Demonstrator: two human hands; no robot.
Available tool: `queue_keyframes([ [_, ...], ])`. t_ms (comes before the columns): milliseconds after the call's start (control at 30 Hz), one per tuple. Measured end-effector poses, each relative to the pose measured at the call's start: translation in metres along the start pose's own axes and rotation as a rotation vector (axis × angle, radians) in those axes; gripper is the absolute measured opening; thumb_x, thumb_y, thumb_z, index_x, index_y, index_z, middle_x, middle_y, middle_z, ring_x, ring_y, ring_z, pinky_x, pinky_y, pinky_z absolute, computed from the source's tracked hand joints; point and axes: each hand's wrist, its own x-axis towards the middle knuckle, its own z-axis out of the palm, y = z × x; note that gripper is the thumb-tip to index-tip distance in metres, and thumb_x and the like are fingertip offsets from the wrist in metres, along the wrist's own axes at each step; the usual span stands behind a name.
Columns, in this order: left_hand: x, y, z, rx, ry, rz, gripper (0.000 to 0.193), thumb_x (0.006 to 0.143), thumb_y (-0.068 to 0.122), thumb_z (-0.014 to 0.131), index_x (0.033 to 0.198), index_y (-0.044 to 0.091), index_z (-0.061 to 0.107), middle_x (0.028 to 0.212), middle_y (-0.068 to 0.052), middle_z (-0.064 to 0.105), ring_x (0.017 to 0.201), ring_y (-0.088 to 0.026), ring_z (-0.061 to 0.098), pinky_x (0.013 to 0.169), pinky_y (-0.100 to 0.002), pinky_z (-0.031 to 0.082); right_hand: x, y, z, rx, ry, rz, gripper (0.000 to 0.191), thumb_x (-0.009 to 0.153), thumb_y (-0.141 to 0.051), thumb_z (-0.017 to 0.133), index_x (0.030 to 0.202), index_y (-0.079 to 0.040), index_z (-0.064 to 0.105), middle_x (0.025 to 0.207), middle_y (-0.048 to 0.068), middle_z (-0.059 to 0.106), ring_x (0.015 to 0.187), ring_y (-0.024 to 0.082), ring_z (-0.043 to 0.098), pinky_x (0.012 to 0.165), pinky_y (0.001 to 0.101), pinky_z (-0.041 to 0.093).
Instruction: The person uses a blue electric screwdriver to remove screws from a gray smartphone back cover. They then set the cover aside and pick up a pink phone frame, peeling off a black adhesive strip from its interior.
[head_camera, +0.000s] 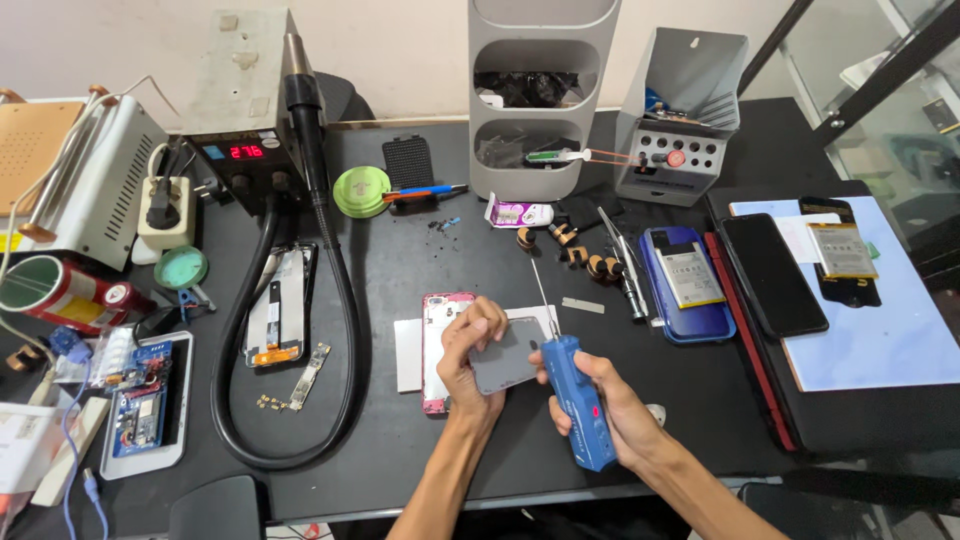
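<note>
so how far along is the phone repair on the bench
Done: the pink-framed phone lies opened, a blue-cased phone lies apart with its battery showing. In hand: the left hand holds a grey panel; the right hand holds a blue electric screwdriver, tip up. Left, probably: refitting; loose parts lie about.

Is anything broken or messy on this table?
Yes. An opened phone lies with its insides showing, left of the hands, and tiny loose parts are scattered beside it on the black table.
</note>
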Motion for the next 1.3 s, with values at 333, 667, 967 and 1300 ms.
queue_keyframes([
  [333,-0.004,0.017,-0.002,0.158,0.016,0.07,0.024,0.072,-0.003,0.056,0.063,0.006,0.036,0.081,-0.004,0.045,0.082,-0.016,0.043,0.078,-0.029,0.036,0.001,0.012,0.003,-0.019,-0.067,0.03,0.065,0.099,-0.05,0.052,0.131,0.006,0.059,0.079,0.012,0.056,0.06,0.016,0.057,0.057,0.0316,0.05],
  [667,-0.021,0.038,-0.032,0.483,-0.467,-0.169,0.031,0.094,0.002,0.067,0.073,0.004,0.043,0.085,-0.003,0.054,0.08,-0.011,0.047,0.077,-0.026,0.041,0.008,0.0,-0.007,-0.141,-0.009,0.022,0.061,0.091,-0.048,0.055,0.126,0.002,0.061,0.074,0.008,0.063,0.054,0.015,0.06,0.05,0.0275,0.047],
  [967,0.0,0.039,-0.009,0.486,-0.152,-0.337,0.014,0.095,0.013,0.071,0.099,0.002,0.065,0.087,-0.006,0.069,0.083,-0.013,0.066,0.079,-0.028,0.052,0.005,-0.003,-0.004,-0.556,-0.072,-0.105,0.051,0.091,-0.032,0.067,0.125,0.005,0.066,0.077,0.006,0.067,0.057,0.01,0.062,0.057,0.0246,0.051],
  [1300,0.009,0.034,-0.001,0.382,0.033,-0.35,0.016,0.093,0.014,0.072,0.095,-0.001,0.069,0.085,-0.009,0.071,0.084,-0.016,0.068,0.086,-0.032,0.053,0.003,-0.006,-0.015,-0.59,-0.065,-0.028,0.045,0.089,-0.027,0.071,0.121,0.004,0.068,0.076,0.002,0.063,0.057,0.008,0.06,0.056,0.0249,0.051],
])
